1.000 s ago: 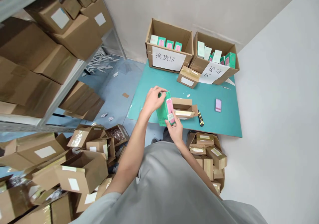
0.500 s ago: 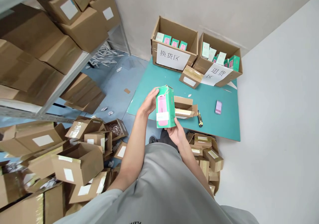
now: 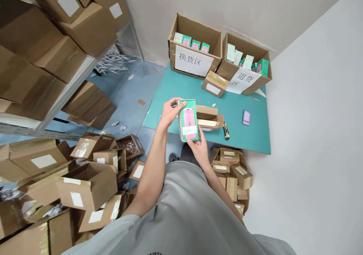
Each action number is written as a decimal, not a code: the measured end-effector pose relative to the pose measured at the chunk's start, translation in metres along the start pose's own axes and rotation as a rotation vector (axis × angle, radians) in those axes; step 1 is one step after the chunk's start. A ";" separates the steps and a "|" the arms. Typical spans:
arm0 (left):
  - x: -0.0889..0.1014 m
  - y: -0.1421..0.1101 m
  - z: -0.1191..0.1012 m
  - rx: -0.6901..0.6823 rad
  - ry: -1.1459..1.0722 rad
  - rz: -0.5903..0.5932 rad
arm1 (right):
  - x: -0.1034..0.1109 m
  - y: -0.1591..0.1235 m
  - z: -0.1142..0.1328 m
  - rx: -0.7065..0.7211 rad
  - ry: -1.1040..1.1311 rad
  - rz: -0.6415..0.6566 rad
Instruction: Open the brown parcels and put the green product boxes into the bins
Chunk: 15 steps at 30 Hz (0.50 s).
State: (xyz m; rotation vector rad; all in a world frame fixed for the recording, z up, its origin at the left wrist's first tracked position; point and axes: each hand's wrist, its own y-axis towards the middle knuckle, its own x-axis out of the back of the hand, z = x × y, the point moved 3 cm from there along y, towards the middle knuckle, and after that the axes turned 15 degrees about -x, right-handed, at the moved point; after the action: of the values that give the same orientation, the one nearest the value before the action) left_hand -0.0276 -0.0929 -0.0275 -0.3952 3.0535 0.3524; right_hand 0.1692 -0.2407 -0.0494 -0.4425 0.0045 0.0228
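Observation:
Between both hands I hold a green product box [image 3: 189, 123] with a pink item pictured on its front and a white label strip across it. My left hand [image 3: 170, 112] grips its upper left side, the thumb lying over the top front. My right hand [image 3: 199, 147] supports the lower right corner from below. Just behind the product box, an open brown carton [image 3: 209, 122] lies on the green table [image 3: 176, 90]. A yellow-and-black box cutter [image 3: 226, 130] rests to the right of that carton.
At the table's back stand two large cartons, the left one [image 3: 195, 60] and the right one [image 3: 246, 79], with paper signs and several product boxes. A small closed carton [image 3: 214, 84] sits before them. A blurred phone-like object [image 3: 246, 117] lies right. Shelving [image 3: 61, 90] and heaped cartons [image 3: 87, 183] fill the left.
The product box has been turned, so its left side shows instead of its right. My left thumb has moved onto its front. The view has shifted slightly.

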 end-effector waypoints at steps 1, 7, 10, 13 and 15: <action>-0.001 -0.001 -0.001 -0.017 0.038 -0.019 | 0.000 -0.002 0.001 0.048 -0.101 -0.065; -0.007 -0.008 -0.013 -0.028 0.269 -0.117 | -0.004 0.000 0.008 0.194 -0.619 -0.287; -0.008 -0.010 -0.028 -0.063 0.303 -0.112 | -0.003 0.008 0.011 0.195 -0.575 -0.313; -0.004 -0.007 -0.038 -0.066 0.196 -0.067 | -0.001 0.013 0.012 0.166 -0.320 -0.230; 0.000 -0.003 -0.038 -0.025 0.053 -0.020 | -0.001 0.015 0.012 0.088 -0.063 -0.102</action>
State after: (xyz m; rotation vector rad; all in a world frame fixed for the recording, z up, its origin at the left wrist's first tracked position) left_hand -0.0274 -0.1047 0.0085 -0.4436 3.0970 0.3863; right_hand 0.1678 -0.2221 -0.0447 -0.3531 -0.0785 -0.0634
